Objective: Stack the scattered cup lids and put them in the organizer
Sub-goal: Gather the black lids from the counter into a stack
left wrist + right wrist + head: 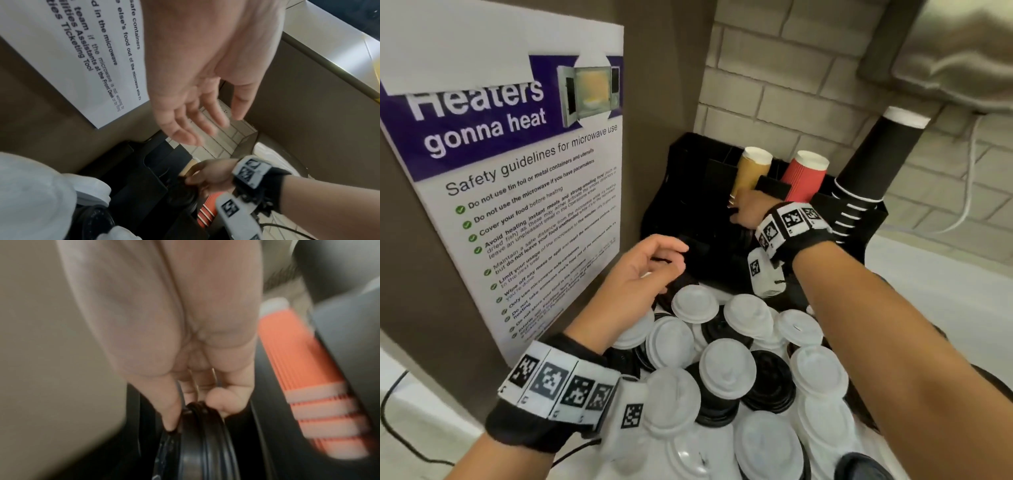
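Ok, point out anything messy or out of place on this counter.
The lids lie in a loose, overlapping heap in front of the organizer, white and black mixed, some tilted. The right hand holds black lids in the organizer; the left hand holds nothing.

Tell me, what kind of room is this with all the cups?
Probably an office break room or coffee corner. A microwave safety poster hangs on the wall, paper cups stand in a black organizer, and loose cup lids are piled on the counter in front.
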The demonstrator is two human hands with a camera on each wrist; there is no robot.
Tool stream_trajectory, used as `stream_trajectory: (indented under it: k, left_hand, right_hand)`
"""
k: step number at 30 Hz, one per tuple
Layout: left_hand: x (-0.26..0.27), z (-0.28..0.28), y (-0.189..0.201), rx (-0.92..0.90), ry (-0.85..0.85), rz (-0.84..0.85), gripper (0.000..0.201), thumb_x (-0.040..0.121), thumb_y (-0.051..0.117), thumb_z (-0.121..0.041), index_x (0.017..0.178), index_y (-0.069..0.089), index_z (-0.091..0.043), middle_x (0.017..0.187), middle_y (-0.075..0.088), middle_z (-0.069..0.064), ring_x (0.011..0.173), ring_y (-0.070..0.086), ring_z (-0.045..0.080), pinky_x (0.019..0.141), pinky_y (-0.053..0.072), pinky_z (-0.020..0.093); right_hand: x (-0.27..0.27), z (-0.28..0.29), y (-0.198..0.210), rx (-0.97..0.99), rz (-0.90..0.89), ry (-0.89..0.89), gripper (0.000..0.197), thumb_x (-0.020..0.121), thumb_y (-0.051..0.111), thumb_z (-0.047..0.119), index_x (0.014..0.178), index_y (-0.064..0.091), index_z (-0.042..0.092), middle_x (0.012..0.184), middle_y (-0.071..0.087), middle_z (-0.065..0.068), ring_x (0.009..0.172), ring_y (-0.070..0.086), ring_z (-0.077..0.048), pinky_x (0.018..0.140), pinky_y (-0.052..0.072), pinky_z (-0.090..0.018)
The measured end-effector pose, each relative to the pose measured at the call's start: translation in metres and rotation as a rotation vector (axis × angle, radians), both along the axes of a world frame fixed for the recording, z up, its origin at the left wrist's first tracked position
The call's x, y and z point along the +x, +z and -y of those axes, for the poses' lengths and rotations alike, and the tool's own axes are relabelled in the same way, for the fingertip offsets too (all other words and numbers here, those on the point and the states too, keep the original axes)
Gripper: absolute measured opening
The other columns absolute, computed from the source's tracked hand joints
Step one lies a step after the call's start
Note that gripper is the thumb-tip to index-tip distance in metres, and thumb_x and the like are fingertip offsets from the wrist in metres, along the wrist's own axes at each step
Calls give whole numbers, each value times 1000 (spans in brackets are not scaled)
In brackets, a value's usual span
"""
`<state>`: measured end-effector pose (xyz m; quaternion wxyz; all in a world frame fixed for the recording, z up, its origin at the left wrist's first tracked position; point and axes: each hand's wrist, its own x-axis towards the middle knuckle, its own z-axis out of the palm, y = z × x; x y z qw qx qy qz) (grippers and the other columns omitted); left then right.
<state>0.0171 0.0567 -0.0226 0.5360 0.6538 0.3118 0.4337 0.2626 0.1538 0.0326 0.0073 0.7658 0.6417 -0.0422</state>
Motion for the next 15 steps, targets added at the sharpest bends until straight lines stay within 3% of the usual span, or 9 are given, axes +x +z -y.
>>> stream_trajectory:
  k: [2, 3, 5, 7, 10, 12, 15]
  left_hand:
    - [4, -1, 0, -72, 115, 68, 18, 92, 63, -27, 105, 60, -40, 91, 64, -23, 95, 62, 6, 78, 51, 24]
    - [7, 0, 2, -113, 161, 95, 23, 90, 64, -38, 111, 56, -39, 98, 64, -23, 99, 63, 6, 78, 52, 23]
    - [13, 2, 6, -217, 196, 161, 56, 78, 65, -60, 125, 46, -37, 117, 61, -12, 106, 63, 8, 79, 53, 24]
    - [19, 6, 12, -367, 125, 271, 85, 68, 67, -72, 138, 37, -32, 131, 56, -3, 114, 61, 16, 83, 53, 30]
    - [22, 15, 21, -567, -115, 463, 81, 71, 62, -63, 141, 43, -28, 135, 60, 2, 119, 61, 21, 89, 54, 49]
    - [21, 20, 22, -633, -167, 611, 62, 76, 64, -44, 133, 53, -25, 128, 65, 7, 118, 62, 28, 85, 55, 56]
    - [18, 27, 18, -642, -191, 729, 55, 78, 55, -15, 131, 54, -27, 129, 63, 11, 112, 65, 33, 84, 54, 59]
  right_hand:
    - [1, 19, 29, 105, -167, 36, 32, 97, 52, 18, 124, 50, 0, 111, 59, -13, 100, 57, -31, 74, 39, -28]
    - [-1, 30, 41, 135, -368, 56, 28, 98, 51, 17, 123, 49, 3, 102, 57, -8, 92, 56, -27, 70, 42, -26]
    - [-11, 58, 55, 105, -897, 133, 15, 99, 48, 9, 114, 49, 10, 89, 52, -4, 80, 51, -20, 64, 46, -21]
    - [-23, 83, 58, -64, -1214, 266, 15, 99, 43, 3, 109, 48, 13, 92, 53, -9, 83, 51, -20, 72, 46, -25]
    - [-45, 106, 50, -257, -1224, 421, 20, 98, 39, 1, 117, 46, 7, 91, 57, -9, 81, 56, -16, 72, 48, -23]
    - [-57, 114, 44, -237, -1205, 422, 23, 99, 39, 0, 121, 44, 2, 90, 57, -9, 79, 56, -16, 68, 50, -21]
    - [-68, 121, 34, -162, -1065, 369, 23, 97, 50, 5, 120, 49, 0, 97, 56, -10, 90, 59, -24, 80, 55, -28]
